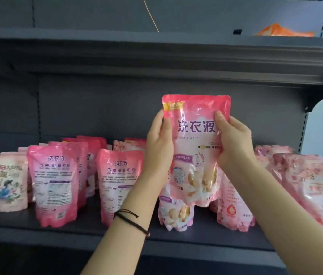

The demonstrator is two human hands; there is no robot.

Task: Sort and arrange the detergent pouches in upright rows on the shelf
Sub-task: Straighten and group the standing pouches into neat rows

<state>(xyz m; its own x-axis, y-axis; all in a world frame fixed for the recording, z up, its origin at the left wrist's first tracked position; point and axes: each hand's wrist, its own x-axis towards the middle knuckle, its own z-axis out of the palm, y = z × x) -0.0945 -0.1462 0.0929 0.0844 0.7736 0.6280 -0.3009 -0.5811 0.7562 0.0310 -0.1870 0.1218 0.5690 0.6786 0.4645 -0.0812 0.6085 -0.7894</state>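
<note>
Head view: left hand and right hand each grip a side of one pink pouch, held upright above the shelf. Its label reads "NEW" and "洗衣液". The standing pouches at left show their backs with the same characters; the fine print is illegible. The far-right pouches are blurred, possibly floral.

A single head-worn wide-angle view faces the dark shelf straight on from close by, tilted slightly downward. Both forearms enter from the lower edge, and the upper shelf crosses the top.
</note>
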